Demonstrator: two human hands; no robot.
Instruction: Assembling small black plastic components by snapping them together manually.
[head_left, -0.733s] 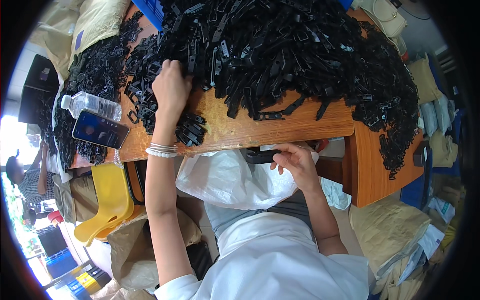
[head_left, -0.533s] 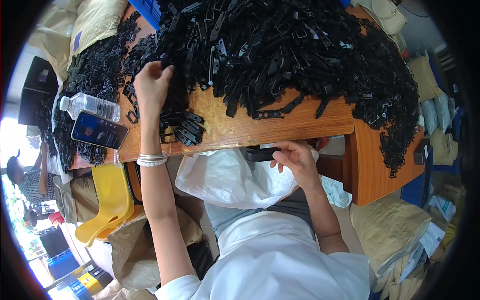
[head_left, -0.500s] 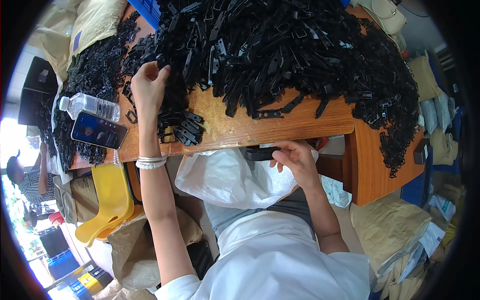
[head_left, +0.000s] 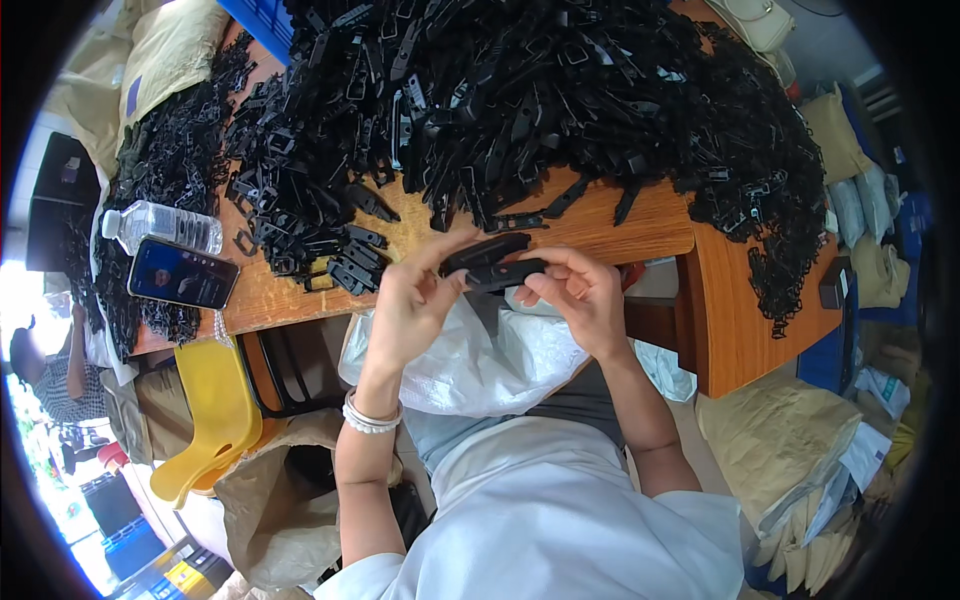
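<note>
My left hand (head_left: 412, 300) and my right hand (head_left: 576, 293) meet just below the front edge of the wooden table (head_left: 620, 225). Together they hold two long black plastic parts (head_left: 492, 262), one above the other, each hand pinching an end. A white bead bracelet circles my left wrist. Beneath the hands a white plastic bag (head_left: 470, 350) lies open on my lap. A huge heap of the same black plastic parts (head_left: 540, 100) covers most of the table beyond.
A small stack of black parts (head_left: 345, 260) lies near the table's front edge. A phone (head_left: 182, 273) and a water bottle (head_left: 165, 226) rest at the left. A yellow plastic stool (head_left: 205, 415) and brown sacks stand on the floor at left; more sacks at right.
My left hand has come back from the heap at the table's left to the front edge, bringing a black part to join the one in my right hand.
</note>
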